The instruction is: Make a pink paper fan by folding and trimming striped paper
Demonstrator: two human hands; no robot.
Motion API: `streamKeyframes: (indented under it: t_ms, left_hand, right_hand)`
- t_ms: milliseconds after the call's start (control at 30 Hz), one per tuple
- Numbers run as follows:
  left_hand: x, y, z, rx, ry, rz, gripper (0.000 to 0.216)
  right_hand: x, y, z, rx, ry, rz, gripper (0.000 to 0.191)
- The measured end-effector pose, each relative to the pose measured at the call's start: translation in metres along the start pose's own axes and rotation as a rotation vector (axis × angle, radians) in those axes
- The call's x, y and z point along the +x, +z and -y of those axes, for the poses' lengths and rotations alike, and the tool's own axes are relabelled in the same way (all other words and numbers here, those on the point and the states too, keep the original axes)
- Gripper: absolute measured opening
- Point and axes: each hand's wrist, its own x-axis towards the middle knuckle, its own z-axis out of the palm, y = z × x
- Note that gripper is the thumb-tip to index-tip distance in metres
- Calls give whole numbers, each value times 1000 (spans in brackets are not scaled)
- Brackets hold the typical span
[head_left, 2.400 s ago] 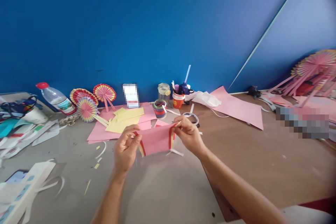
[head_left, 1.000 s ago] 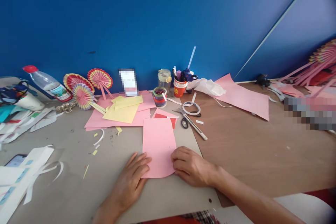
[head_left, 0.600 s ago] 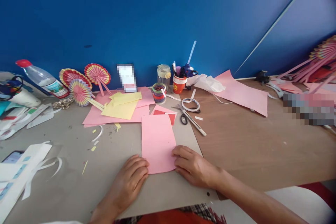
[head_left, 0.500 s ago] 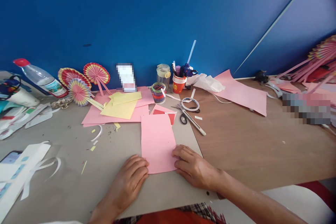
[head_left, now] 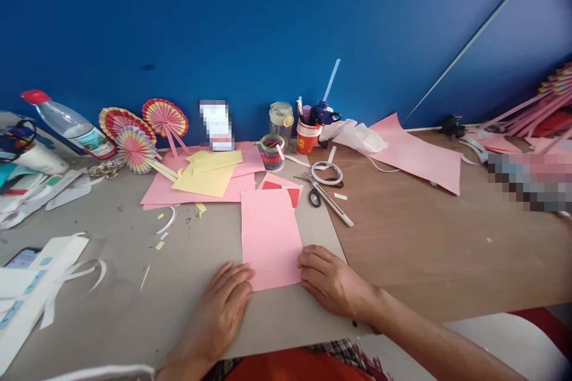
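pink rectangular sheet of paper [head_left: 270,238] lies flat on a grey table [head_left: 120,309], its near end between a person's two bare hands. at far left, a clear plastic bottle with a red cap [head_left: 74,128] tilts close to a deep-blue wall [head_left: 250,24]. below it, a long white paper piece with blue patches [head_left: 27,292] partly covers a dark phone [head_left: 23,258]. pleated round paper fans in pink, red and yellow [head_left: 134,152] stand beside large pink sheets topped by overlapping yellow paper sheets [head_left: 210,175].

the left hand [head_left: 226,303] rests palm down, fingers together and slightly bent, fingertips touching the sheet's near left corner; its thumb is hidden, so whether it grips the paper cannot be told. the sheet's far end meets smaller pink and red paper pieces [head_left: 281,181]. behind stands a red-and-white paper cup [head_left: 307,138] filled with pens and tools.

black-handled scissors [head_left: 315,197], a slim white utility knife [head_left: 342,212] and a white roll of tape [head_left: 327,181] overlap just beyond the right hand [head_left: 333,283], whose curled fingers touch the sheet's right edge; a pinch cannot be confirmed. farther right, a big pink paper sheet [head_left: 422,158] spreads over a brown wood-grain surface [head_left: 429,268].
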Motion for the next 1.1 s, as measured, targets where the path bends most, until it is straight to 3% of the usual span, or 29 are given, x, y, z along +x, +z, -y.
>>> streamKeyframes:
  t_ms: [167, 300, 367, 500, 600, 700, 800, 1000, 1100]
  left_hand:
    - [0, -2, 1, -23, -14, -54, 16]
    - [9, -7, -3, -78, -55, -151, 16]
    - [17, -9, -8, -94, -66, -188, 17]
    - [31, -9, -20, -6, -27, -241, 20]
    - [42, -10, -26, 94, 81, -270, 22]
    - [59, -10, -30, 120, 248, -273, 26]
    - [80, -8, -36, 104, 327, -255, 21]
    - [105, 0, -49, 37, 300, -267, 18]
    - [110, 3, -54, 78, 343, -266, 19]
  right_hand:
    - [3, -10, 3, 168, 67, -18, 8]
    - [20, -32, -2, 400, 371, -139, 11]
    - [35, -43, -4, 437, 493, -135, 14]
    - [69, -52, 3, 463, 519, 107, 19]
    - [93, -41, 10, 517, 657, 269, 36]
    - [114, -24, 9, 414, 776, 359, 49]
    - [131, -19, 6, 260, 800, 468, 63]
    - [137, -35, 0, 165, 757, 651, 58]
    - [133, -33, -5, 214, 926, 676, 33]
